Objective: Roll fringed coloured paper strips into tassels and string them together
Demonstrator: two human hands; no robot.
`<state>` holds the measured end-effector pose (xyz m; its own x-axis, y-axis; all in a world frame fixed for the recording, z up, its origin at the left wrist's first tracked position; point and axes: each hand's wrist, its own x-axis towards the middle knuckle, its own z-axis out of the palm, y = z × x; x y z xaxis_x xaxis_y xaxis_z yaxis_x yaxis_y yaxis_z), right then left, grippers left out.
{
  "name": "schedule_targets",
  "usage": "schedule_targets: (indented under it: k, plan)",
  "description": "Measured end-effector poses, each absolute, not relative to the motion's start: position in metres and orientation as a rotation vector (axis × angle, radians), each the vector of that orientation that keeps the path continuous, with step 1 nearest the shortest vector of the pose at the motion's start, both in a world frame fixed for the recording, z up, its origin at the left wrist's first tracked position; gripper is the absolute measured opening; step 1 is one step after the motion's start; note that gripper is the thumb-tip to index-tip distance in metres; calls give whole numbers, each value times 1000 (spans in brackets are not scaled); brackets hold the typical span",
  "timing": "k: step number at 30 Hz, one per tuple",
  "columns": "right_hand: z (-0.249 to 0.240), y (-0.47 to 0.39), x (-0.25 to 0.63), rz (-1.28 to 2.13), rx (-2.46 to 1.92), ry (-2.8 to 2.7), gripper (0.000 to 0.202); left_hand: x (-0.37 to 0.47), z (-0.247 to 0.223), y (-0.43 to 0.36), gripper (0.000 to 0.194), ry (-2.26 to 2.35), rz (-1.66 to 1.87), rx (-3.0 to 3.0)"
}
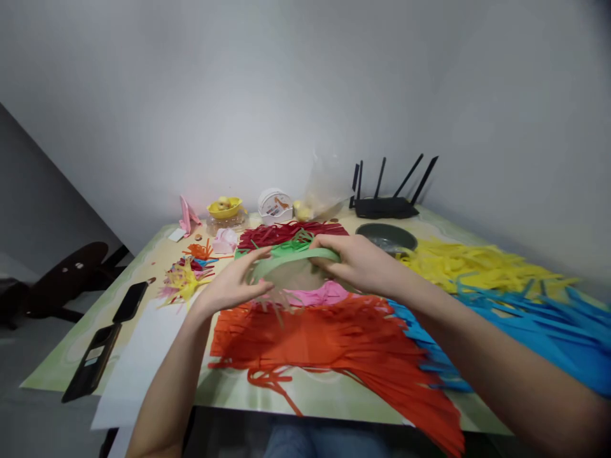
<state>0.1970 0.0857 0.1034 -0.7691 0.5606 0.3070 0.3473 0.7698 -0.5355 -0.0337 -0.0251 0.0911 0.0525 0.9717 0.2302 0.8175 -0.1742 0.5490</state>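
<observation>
Above the middle of the table, both hands hold a pale green strip of paper (293, 258) that bows between them; thin pale strips hang blurred below it. My left hand (231, 283) is at its left end, thumb and forefinger on either side of the paper. My right hand (351, 259) pinches the other end, its fingertips partly behind the strip. Under the hands lie stacks of fringed paper: orange paper (305, 337) nearest me, pink paper (322, 294), bright green paper (289, 247) and dark red paper (291, 234) farther back.
Yellow fringed paper (482, 264) and blue fringed paper (529, 321) cover the right side. A router (386, 207) and dark bowl (386, 235) stand behind. At left lie small paper tassels (186, 280), two phones (93, 359) and white sheets (138, 362); a yellow basket (224, 210) stands near the wall.
</observation>
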Motion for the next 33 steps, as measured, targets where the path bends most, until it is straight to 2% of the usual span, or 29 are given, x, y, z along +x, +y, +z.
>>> schedule_targets:
  k: [1, 4, 6, 8, 12, 16, 21, 25, 29, 33]
  plan:
    - [105, 85, 197, 645, -682, -2518, 7, -29, 89, -22, 48, 1785, 864, 2048]
    - [105, 86, 200, 741, -710, -2479, 7, -22, 81, -11, 22, 1693, 988, 1938]
    - [101, 88, 205, 827, -716, -2422, 14, -24, 78, -8, 16, 1611, 1046, 1841]
    - [94, 91, 209, 874, -655, -2351, 28, -27, 76, -11, 17, 1553, 1118, 1750]
    - [78, 95, 214, 986, -465, -2189, 48, -35, 73, -23, 41, 1461, 1245, 1668]
    - [68, 99, 214, 1156, -355, -2138, 36, -41, 63, -28, 29, 1391, 1317, 1527]
    - [68, 104, 213, 1099, -143, -2194, 31, -41, 58, -30, 12, 1215, 1310, 1346]
    - [76, 109, 220, 997, -74, -2404, 27, -40, 69, -36, 15, 1276, 1212, 1457]
    - [84, 110, 228, 898, -105, -2628, 32, -43, 85, -42, 20, 1363, 993, 1719]
    - [85, 106, 224, 794, -148, -2579, 26, -37, 88, -41, 22, 1567, 945, 1884]
